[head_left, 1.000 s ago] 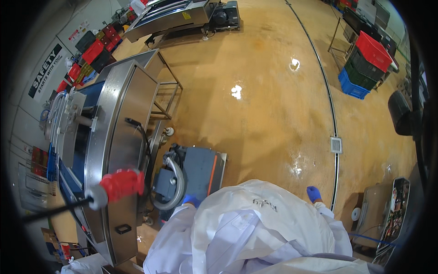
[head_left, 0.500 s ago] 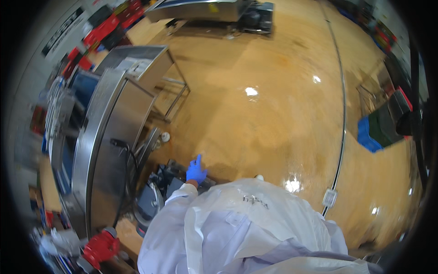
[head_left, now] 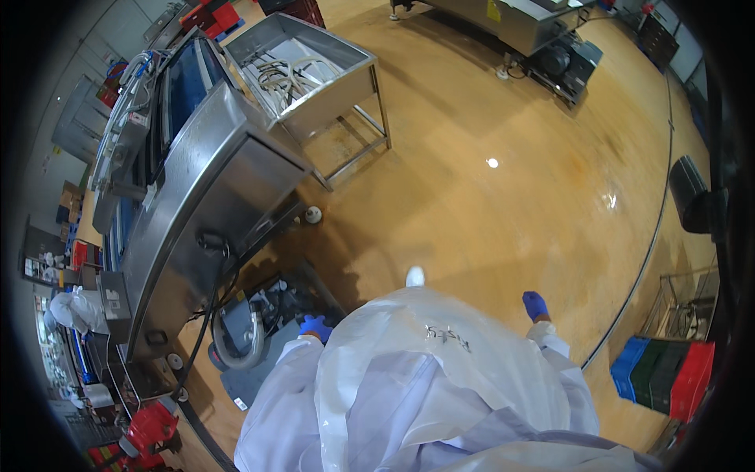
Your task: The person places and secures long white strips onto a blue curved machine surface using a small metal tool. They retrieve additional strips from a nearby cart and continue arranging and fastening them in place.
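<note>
My left hand [head_left: 314, 327], in a blue glove, hangs low beside a dark grey machine [head_left: 273, 311] with a curved hose on the floor. Its fingers look apart, with nothing seen in them; I cannot tell whether it touches the machine. My right hand [head_left: 535, 305], also blue-gloved, hangs out to the right over the floor. Its fingers are curled in and nothing shows in them. A white apron [head_left: 440, 338] covers my front, and one white boot tip [head_left: 415, 276] pokes out beyond it.
A long steel conveyor machine [head_left: 212, 149] runs along the left, its black cable [head_left: 212, 295] hanging down. Beyond it stands a steel trough table [head_left: 326, 94] with coiled hoses. Stacked crates [head_left: 664, 377] stand at right; another steel machine [head_left: 511, 23] is at the far side.
My view has turned leftward, and the trough table and crates sit differently in it. My left hand has drawn back from pointing forward; my right hand has come into view.
</note>
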Motion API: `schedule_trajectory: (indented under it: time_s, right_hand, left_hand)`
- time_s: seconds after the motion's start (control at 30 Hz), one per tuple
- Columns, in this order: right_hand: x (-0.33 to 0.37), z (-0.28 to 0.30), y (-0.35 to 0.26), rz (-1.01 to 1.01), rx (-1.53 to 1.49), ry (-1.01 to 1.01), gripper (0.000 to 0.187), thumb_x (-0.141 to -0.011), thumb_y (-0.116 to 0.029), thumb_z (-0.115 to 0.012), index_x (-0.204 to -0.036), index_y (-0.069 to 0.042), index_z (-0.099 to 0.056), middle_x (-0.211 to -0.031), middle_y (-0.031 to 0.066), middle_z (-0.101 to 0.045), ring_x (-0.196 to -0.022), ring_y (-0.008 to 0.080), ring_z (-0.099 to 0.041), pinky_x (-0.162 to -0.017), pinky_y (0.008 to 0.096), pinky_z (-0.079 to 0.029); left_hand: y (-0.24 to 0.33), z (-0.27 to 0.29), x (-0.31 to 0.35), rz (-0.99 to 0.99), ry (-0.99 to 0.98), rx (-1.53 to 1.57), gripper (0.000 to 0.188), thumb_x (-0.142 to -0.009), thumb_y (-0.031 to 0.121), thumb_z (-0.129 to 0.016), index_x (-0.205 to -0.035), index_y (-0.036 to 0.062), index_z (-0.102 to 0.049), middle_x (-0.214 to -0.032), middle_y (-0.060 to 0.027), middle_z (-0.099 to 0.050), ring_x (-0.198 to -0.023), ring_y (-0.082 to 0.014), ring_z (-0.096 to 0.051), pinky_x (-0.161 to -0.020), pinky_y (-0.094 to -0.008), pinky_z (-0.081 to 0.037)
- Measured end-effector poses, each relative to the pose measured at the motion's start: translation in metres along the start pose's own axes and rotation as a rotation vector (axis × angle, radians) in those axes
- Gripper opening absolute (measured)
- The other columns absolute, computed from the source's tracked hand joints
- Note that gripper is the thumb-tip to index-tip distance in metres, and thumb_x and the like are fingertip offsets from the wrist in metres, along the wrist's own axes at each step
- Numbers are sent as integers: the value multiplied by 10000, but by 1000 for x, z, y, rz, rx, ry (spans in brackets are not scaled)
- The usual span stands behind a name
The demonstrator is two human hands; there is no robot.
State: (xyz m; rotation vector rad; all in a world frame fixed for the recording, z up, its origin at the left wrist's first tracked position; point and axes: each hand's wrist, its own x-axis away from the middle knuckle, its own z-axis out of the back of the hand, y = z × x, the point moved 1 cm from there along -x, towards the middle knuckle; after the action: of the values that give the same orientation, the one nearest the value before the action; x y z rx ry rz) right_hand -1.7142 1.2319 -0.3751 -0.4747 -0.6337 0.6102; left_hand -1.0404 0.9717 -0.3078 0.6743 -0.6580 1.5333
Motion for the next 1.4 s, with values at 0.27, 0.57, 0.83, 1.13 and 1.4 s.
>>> schedule_trajectory:
  time_s: [0.27,0.57,0.83,1.13,1.4]
  right_hand:
    - [-110,-15,-32,73,519,-551,312,-893,-263,-562,-1070,-34,-678,-1104,174,-684,-1037,313,-636,-903,409,-498]
    - [-324,25,-114,57,571,-669,317,-889,-250,-541,-1082,-32,-666,-1129,189,-668,-1050,346,-627,-911,428,-495]
    - [-605,87,-319,172,329,-451,354,-902,-286,-555,-1119,-25,-654,-1179,205,-649,-1083,359,-619,-939,412,-490]
    - [-710,54,-543,280,407,-393,340,-910,-245,-620,-1177,-35,-641,-1144,162,-681,-1086,292,-637,-935,363,-491]
    - [-693,41,-642,105,721,-662,337,-899,-262,-598,-1176,-77,-652,-1174,107,-671,-1098,271,-621,-932,359,-488]
  left_hand:
    - [172,176,-154,-331,82,15,461,-850,411,-603,-1254,190,-627,-1267,-148,-620,-1160,-387,-583,-986,-454,-482]
    - [364,358,-219,-449,328,272,458,-874,387,-626,-1294,209,-600,-1267,-192,-593,-1170,-403,-552,-1004,-452,-458]
    - [384,460,-254,-383,505,687,383,-889,291,-664,-1233,123,-646,-1182,-176,-624,-1048,-336,-619,-924,-383,-491]
    - [290,601,-392,-147,934,1184,379,-898,221,-687,-1241,68,-637,-1113,-162,-628,-935,-219,-617,-876,-337,-494]
    - [214,644,-580,440,589,960,711,-828,400,-673,-1389,14,-469,-1391,-285,-478,-1297,-415,-458,-1083,-428,-387]
